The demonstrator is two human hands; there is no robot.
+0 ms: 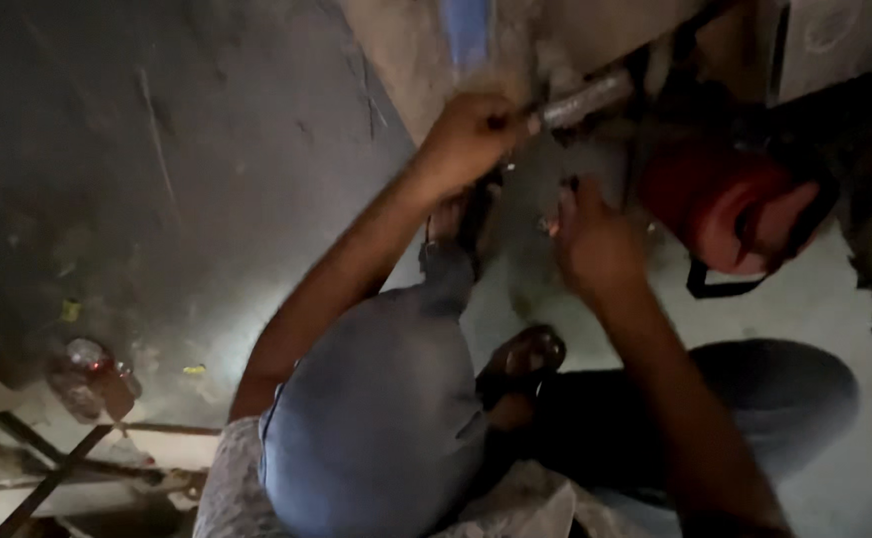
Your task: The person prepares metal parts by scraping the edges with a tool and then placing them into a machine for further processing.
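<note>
A: Nearest first. What's at the bottom?

B: Knees in grey-blue trousers, person crouched. A sandalled foot between the legs. Pale floor to the right, dark wall to the left.

A: Bottom left corner?

B: A crumpled plastic bottle by the wall, some dark rods lying crossed below it. Well apart from the hands.

A: Hands next.

B: Right hand is lower, fingers curled up against a dim spot under the rod. Something small and bright at the fingertips, too blurred to name. Can't tell if it's gripping anything.

A: Left hand?

B: Left hand is higher, fist closed around the end of a metal rod. Rod sticks out to the right of the fist, tilted slightly up, running toward the dark machinery.

A: What's around it?

B: Red part, rounded, just right of the right hand, with a black strap hanging under it. Above the left hand a blue strip on a dusty tan surface. Grey panel top right.

A: Lighting?

B: Dim, blurry. Details near the hands are soft.
</note>
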